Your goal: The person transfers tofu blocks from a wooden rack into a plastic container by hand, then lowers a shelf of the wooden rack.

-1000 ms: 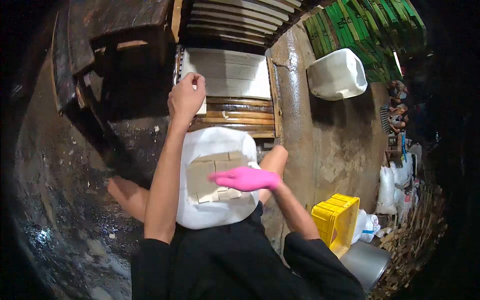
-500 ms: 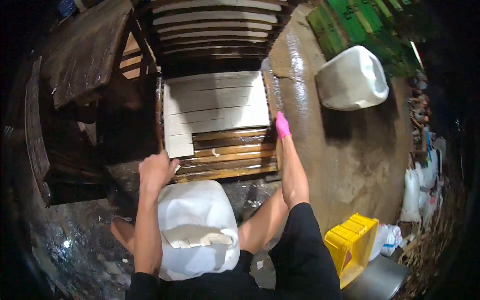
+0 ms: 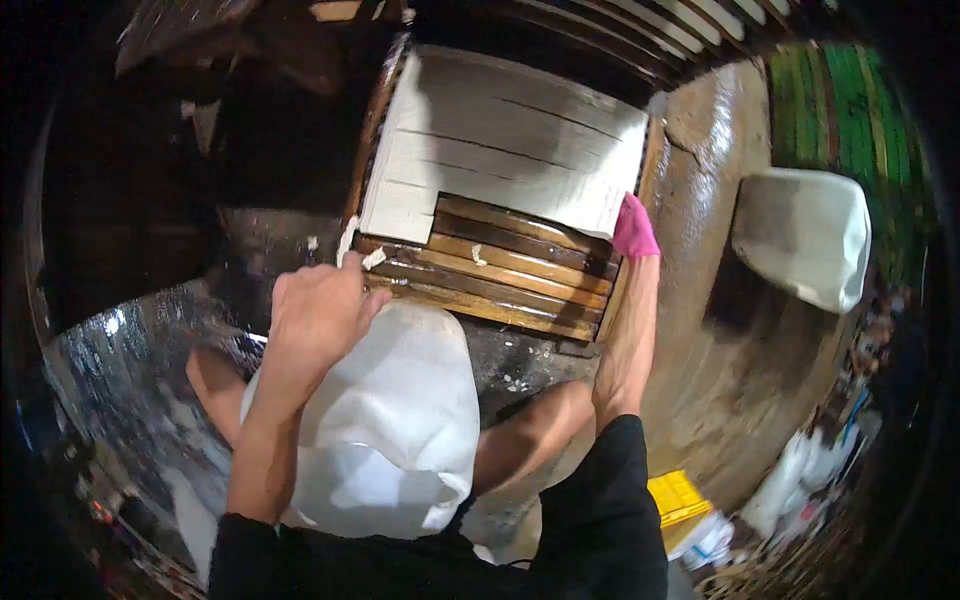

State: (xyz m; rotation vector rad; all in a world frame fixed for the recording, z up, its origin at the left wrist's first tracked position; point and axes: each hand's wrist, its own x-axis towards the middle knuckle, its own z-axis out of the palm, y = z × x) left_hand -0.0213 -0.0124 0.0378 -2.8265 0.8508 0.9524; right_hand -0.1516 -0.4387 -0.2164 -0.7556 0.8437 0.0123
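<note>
Right hand [image 3: 636,228] at white sheets [image 3: 500,140], left hand [image 3: 320,310] near slats [image 3: 530,267], fingers partly hidden, grasp unclear

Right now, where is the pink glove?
In the head view, the pink glove is right of centre, on the right hand, at the near right corner of the white slabs.

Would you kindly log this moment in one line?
pale strips: on wooden slats; left hand: near pale scraps; right hand: pink-gloved, at strips' corner
</note>
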